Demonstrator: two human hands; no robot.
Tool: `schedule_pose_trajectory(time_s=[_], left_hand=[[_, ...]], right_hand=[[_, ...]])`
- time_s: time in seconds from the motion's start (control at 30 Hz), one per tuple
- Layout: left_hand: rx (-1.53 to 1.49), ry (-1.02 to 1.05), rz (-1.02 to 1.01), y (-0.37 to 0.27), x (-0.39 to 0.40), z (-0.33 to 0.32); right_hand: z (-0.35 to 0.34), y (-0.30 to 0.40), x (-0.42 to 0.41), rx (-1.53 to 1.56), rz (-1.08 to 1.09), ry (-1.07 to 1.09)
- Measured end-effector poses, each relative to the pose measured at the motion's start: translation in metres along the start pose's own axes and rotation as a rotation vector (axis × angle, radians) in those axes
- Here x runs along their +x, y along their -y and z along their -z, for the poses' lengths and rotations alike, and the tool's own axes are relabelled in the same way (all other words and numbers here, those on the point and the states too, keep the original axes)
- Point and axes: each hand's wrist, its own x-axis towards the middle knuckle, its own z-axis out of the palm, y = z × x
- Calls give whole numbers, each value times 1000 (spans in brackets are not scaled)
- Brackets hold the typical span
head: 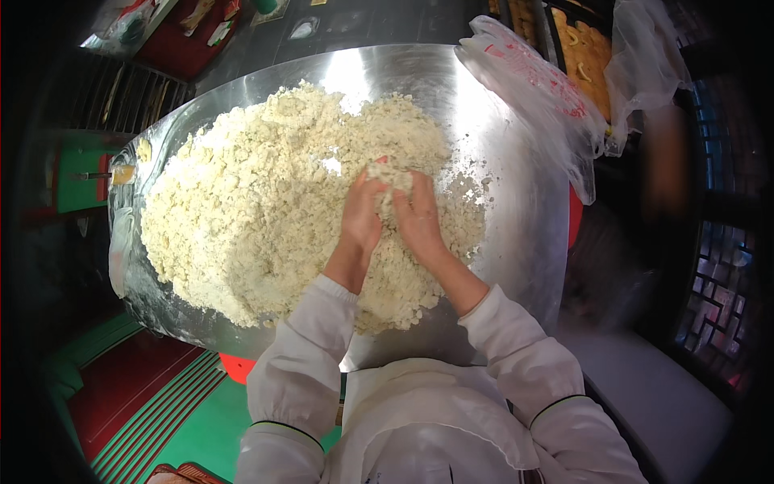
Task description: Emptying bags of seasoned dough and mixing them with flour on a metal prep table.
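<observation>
A broad heap of pale yellow, crumbly dough point(260, 199) spreads over a metal worktop point(514, 242). My left hand point(362, 210) and my right hand point(419, 219) face each other above the heap's right part. Between them they hold a loose clump of dough point(390, 181), with fingers curled around its sides. Crumbs stick to the fingers, and the fingertips are slightly blurred. Bare metal shows through a small gap in the heap just beyond my left hand.
A brush point(115, 175) lies at the worktop's left edge, near a crumpled clear plastic sheet point(122, 248). Plastic bags with red print point(538, 85) hang over the far right edge, beside a tray of golden baked goods point(583, 54). A red object point(237, 367) shows beneath the near edge.
</observation>
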Motion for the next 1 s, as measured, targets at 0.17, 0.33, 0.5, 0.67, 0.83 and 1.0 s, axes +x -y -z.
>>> schedule_pose_trajectory(time_s=[0.17, 0.33, 0.5, 0.67, 0.83, 1.0], left_hand=[[-172, -174, 21, -28, -37, 32], [-103, -370, -40, -40, -76, 21], [-241, -119, -169, -44, -74, 63], [4, -70, -73, -55, -95, 22], [643, -5, -197, -86, -92, 45], [1049, -127, -36, -95, -59, 125]], right_hand=[[-86, 37, -18, -108, 383, -83], [-89, 41, 7, 128, 207, 133], [-123, 55, -39, -68, 170, 240], [-72, 61, 21, -261, 21, 198], [12, 11, 0, -280, 226, 54], [123, -55, -64, -17, -344, -53]])
